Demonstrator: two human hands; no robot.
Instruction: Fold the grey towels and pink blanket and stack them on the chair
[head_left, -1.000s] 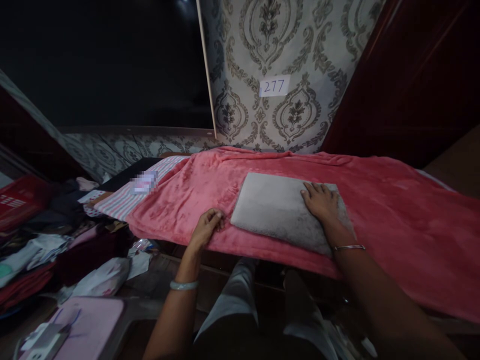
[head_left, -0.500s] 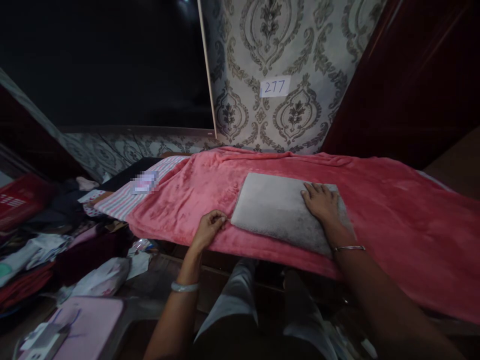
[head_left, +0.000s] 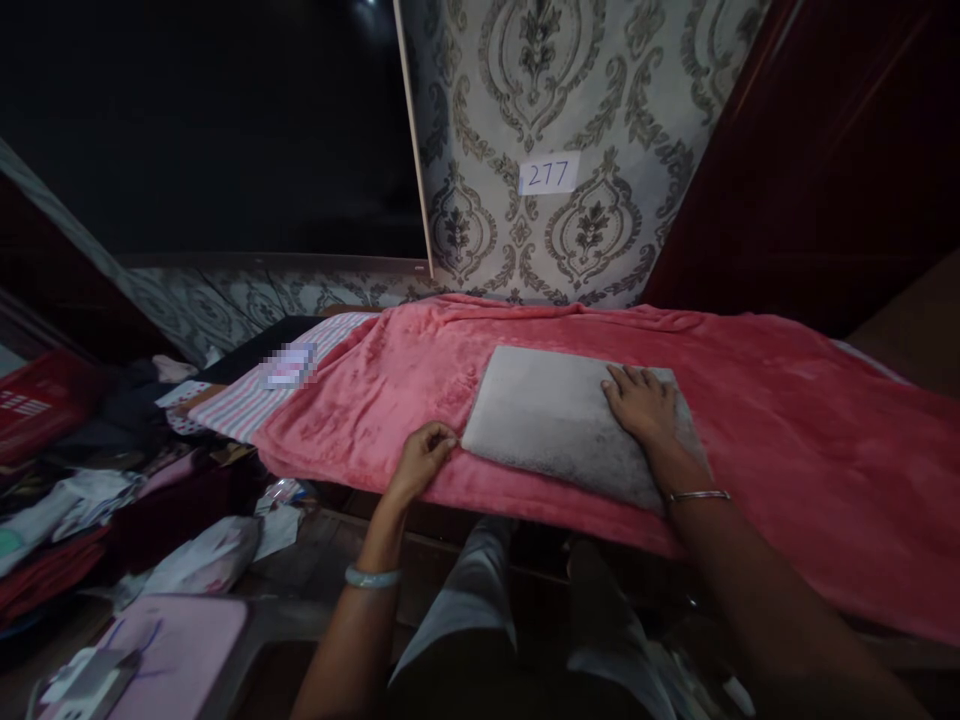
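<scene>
I note the right hand point(head_left: 642, 402) flat, fingers extended, on grey cloth point(head_left: 544, 400); the left hand point(head_left: 422, 458) curls beside its corner, whether gripping I cannot tell.

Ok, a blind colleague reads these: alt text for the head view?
A person's right hand rests on a gray cloth on a pink blanket; the left hand is beside the cloth's near left corner. Behind, patterned wallpaper bears a paper marked 277.

"277" handwritten | white paper label point(head_left: 549, 174) | on patterned wallpaper point(head_left: 536, 235)
</scene>
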